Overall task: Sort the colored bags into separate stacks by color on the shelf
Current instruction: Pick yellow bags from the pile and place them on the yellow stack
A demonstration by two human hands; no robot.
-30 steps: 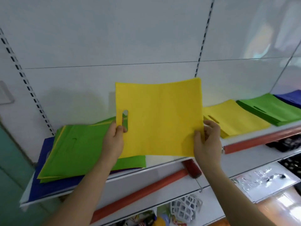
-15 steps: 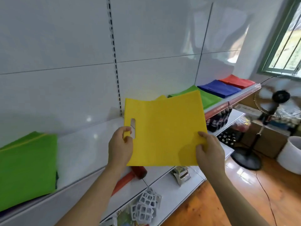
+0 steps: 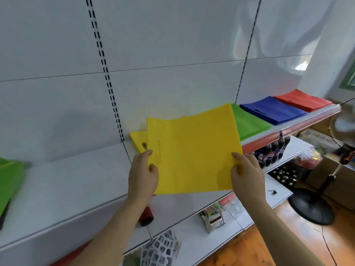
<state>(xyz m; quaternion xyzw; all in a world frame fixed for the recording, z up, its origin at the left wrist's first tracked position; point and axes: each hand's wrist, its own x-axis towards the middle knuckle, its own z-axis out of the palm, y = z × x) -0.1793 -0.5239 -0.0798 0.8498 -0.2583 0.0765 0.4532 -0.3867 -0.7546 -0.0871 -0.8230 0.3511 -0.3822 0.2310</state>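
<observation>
I hold a flat yellow bag (image 3: 194, 150) with both hands, just above the white shelf (image 3: 73, 181). My left hand (image 3: 143, 173) pinches its left edge by the handle slot. My right hand (image 3: 246, 175) grips its lower right corner. Under and behind it a yellow stack (image 3: 137, 139) peeks out on the shelf. To the right lie a green stack (image 3: 247, 121), a blue stack (image 3: 272, 110) and a red stack (image 3: 303, 99). A mixed pile with green on top (image 3: 9, 175) sits at the far left.
Lower shelves hold dark soda bottles (image 3: 272, 150), small packets (image 3: 213, 217) and a white lattice item (image 3: 161, 248). A standing fan (image 3: 315, 202) is on the wooden floor at right. A red cylinder end (image 3: 146, 215) sticks out below the shelf edge.
The view and both hands have swung right, away from the mixed pile. The yellow bag now hangs over the yellow stack, tilted flatter than before.
</observation>
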